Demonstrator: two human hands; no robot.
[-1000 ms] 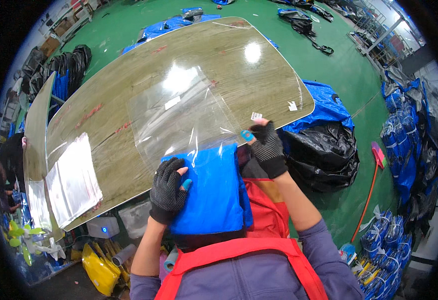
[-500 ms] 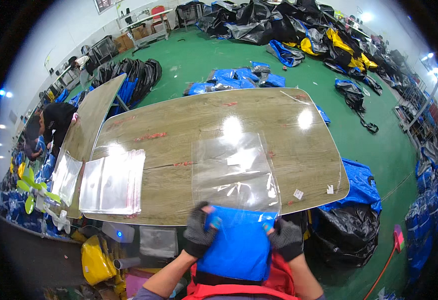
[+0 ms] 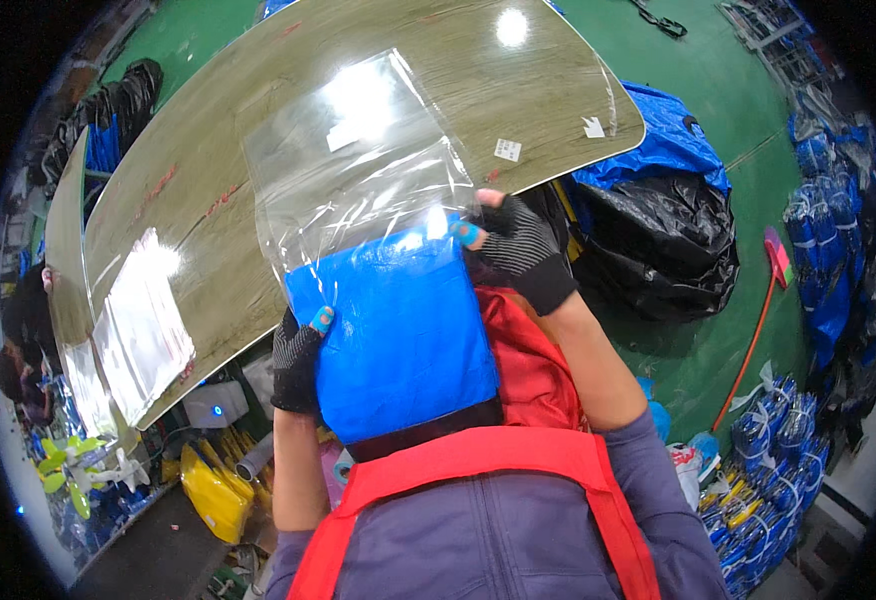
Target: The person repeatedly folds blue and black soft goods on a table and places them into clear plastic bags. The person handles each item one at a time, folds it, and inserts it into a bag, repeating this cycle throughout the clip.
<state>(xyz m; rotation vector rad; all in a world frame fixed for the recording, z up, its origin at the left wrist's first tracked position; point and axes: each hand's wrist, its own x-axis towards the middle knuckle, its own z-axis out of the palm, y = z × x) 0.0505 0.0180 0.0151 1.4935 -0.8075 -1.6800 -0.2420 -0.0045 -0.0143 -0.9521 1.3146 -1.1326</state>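
Note:
A folded blue sheet-like bundle (image 3: 398, 340) with a black lower edge lies against my front, tilted. Its upper end is inside, or just under, the mouth of a clear plastic bag (image 3: 308, 205) that stretches onto the table; which one is hard to make out. My left hand (image 3: 298, 362), in a black fingerless glove, grips the bundle's left edge, thumb on top. At the upper right corner, my right hand (image 3: 526, 248), gloved alike, pinches the plastic bag's edge beside the bundle. Both thumbs have blue wrapping at the tip.
The wood-patterned table (image 3: 208, 180) carries a stack of clear bags (image 3: 143, 325) on its left. A large blue and black bundle (image 3: 668, 230) stands on the floor at the right. A small green fan (image 3: 73, 465) and yellow folded pieces (image 3: 218, 490) are at lower left.
My view has tipped down and turned. The blue bundle and plastic bag now slant. My left hand has slid down the bundle's left edge; my right stays by the upper right corner.

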